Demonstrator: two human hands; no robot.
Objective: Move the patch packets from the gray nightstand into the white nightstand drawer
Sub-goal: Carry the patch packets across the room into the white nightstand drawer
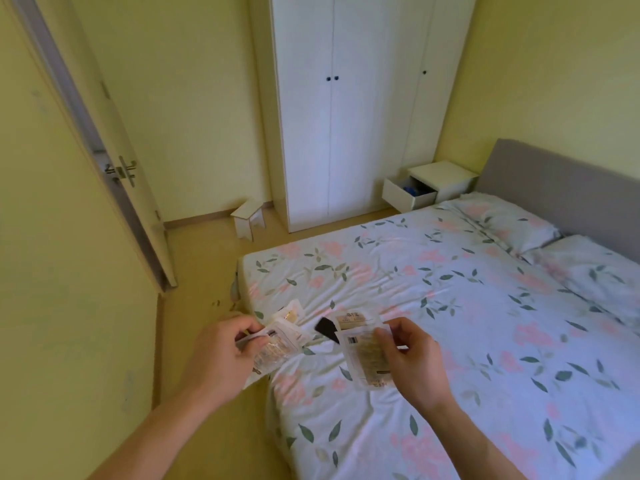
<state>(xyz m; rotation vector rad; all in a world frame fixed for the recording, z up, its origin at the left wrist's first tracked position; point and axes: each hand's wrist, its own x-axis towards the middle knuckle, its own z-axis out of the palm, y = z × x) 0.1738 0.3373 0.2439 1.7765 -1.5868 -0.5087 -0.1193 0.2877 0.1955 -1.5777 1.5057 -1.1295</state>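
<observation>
Closest to me are the two bare forearms, reaching out over the foot corner of the bed. The left hand has its fingers curled round a loose bundle of patch packets, thumb pinching them from above; the right hand pinches another packet upright between thumb and fingertips, with more fanned behind it. Both wrists are turned inward, the hands near each other but apart. The white nightstand stands well away in the far corner beside the wardrobe, its drawer already pulled open with something blue inside. The risk, I'd say, is the walk round the bed: the slippery packets are held in untidy fans, so one could slide out and drop onto the floor or bedsheet unnoticed
</observation>
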